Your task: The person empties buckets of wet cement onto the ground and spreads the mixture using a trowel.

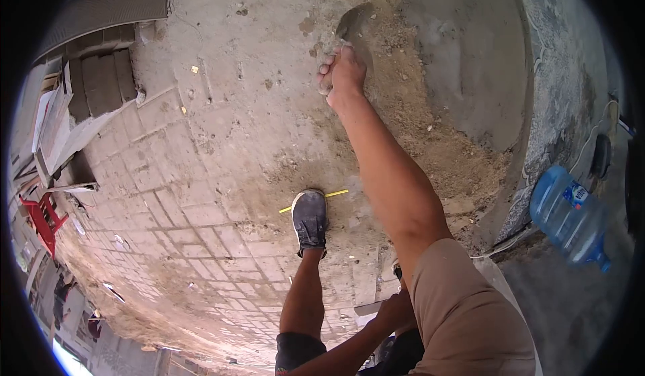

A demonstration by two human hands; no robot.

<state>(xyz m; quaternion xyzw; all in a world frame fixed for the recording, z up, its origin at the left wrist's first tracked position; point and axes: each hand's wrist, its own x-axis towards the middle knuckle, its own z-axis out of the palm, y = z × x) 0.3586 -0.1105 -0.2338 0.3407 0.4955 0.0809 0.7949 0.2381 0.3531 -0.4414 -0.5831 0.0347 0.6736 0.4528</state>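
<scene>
Right hand: a fist [344, 74] closed round the handle end of a trowel [351, 21], arm stretched out over the floor [255, 134].
Trowel: at the far part of the floor, its dark blade pointing away from the person, beside loose sand [430, 129]; whether it touches the floor is hard to tell.
Work in hand: by the look of it, trowel work at floor level. Guiding the blade here calls for a firm wrist and a low angle, as grit lies close by.
Left hand: low in the view [395, 311], near a grey flat piece [367, 308]; fingers mostly hidden, so whether it grips anything cannot be told.
Smooth patch: grey surface [470, 60] between the sand and the wall [563, 60].
Jug: clear blue plastic [561, 211], near the wall's foot, neck towards the lower right; contents cannot be made out.
Yellow strip: partly under a shoe [309, 218].
</scene>
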